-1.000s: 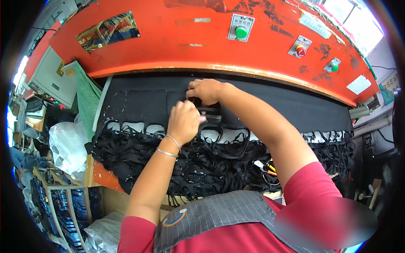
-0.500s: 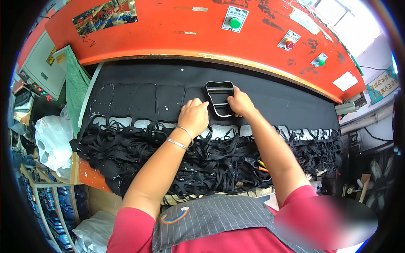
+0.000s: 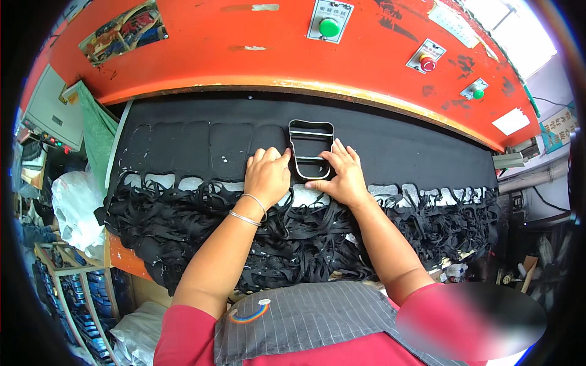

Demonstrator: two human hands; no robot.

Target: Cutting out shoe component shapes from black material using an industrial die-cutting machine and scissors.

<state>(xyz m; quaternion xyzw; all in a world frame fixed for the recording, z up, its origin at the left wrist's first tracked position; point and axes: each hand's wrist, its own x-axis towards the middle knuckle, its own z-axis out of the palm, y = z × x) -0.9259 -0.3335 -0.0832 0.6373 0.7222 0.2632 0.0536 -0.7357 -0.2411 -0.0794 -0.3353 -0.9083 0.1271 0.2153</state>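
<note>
A black, metal-edged cutting die [image 3: 315, 159] with two crossbars stands on a dark fabric sheet [image 3: 403, 143]. My right hand [image 3: 347, 175] is around its near right corner. The fingers rest along the right rim and the thumb lies by the near edge. Left of the die, my left hand [image 3: 267, 175] presses on the sheet with fingers curled under. Its thumb points at the die's left rim; whether it touches is hard to see. A row of pressed or cut outlines [image 3: 231, 149] runs along the sheet to the left.
Tangled black fabric offcuts [image 3: 201, 244] hang along the near edge, below pale scalloped gaps. An orange machine beam [image 3: 244, 67] spans the far side, with a green button [image 3: 329, 27] and a red knob [image 3: 427, 63]. A white plastic bag [image 3: 76, 207] is at left.
The die has shifted slightly left and nearer, up beside the last outline. My right hand has moved from its right side to the near right corner. The whole view has shifted a little.
</note>
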